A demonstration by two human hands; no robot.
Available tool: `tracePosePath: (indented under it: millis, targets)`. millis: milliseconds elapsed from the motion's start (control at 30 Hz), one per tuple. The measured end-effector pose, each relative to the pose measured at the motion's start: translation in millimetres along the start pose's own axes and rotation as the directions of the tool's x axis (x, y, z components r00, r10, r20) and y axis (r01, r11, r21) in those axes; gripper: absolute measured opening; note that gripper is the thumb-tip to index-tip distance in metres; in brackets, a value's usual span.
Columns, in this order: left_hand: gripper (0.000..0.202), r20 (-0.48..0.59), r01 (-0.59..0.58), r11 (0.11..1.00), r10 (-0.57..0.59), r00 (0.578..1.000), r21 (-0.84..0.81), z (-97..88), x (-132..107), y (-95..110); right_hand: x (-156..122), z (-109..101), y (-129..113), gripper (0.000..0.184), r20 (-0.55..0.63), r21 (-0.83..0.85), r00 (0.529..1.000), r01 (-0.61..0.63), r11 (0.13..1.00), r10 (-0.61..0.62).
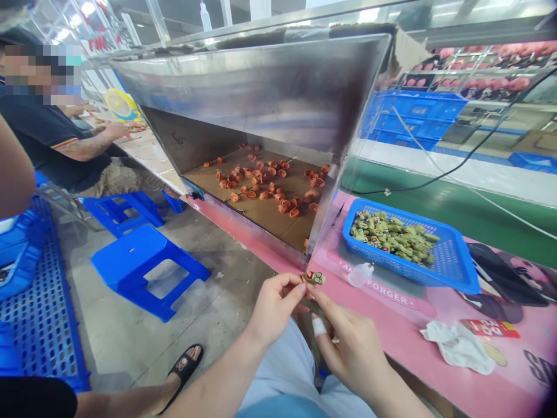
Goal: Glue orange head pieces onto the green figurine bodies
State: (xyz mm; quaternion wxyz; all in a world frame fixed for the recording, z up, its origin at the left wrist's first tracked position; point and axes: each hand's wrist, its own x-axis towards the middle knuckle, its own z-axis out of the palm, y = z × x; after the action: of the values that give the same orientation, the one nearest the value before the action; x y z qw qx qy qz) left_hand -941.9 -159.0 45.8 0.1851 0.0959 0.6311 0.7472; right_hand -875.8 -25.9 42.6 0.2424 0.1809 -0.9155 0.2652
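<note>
My left hand [274, 305] pinches a small green figure [315, 277] with round eyes and a red spot between thumb and forefinger, just off the table's front edge. My right hand [354, 342] reaches in from the right. Its forefinger is stretched out and touches the figure's lower side, while a finger with a white wrap [320, 325] stands apart below; the other fingers are partly hidden. Many similar green figures [391, 238] lie heaped in a blue plastic basket [455, 267] on the pink table [404, 331]. A small clear squeeze bottle [360, 275] stands between basket and hands.
Orange-brown shell-like cups [261, 180] lie scattered inside a metal hood [261, 87] ahead. A crumpled white cloth [459, 345] lies at right. Blue stools [143, 261] and a blue crate [47, 302] are at left, near a seated person [52, 133]. Cables [470, 151] hang at right.
</note>
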Motion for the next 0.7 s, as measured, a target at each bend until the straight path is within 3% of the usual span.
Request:
tracePosePath:
  millis: [167, 267, 367, 700]
  targets:
    - [0.021, 0.032, 0.032, 0.999, -0.033, 0.999, 0.039, 2.5, -4, 6, 1, -15, 10, 0.037, -0.179, 0.068, 0.984, -0.013, 0.998, 0.025]
    - [0.020, 0.111, 0.062, 0.995, -0.071, 0.991, 0.080, 5.3, -6, 9, 5, -26, 18, 0.033, -0.056, 0.032, 0.996, -0.066, 0.997, 0.067]
    - [0.022, 0.171, 0.083, 0.990, -0.102, 0.980, 0.118, 7.9, -6, 9, 7, -33, 22, 0.024, 0.039, 0.099, 0.998, -0.048, 0.994, 0.045]
    - [0.021, 0.203, 0.107, 0.993, -0.114, 0.973, 0.046, 11.8, 0, -6, 2, -31, 31, 0.023, 0.129, 0.288, 0.973, -0.221, 0.932, 0.191]
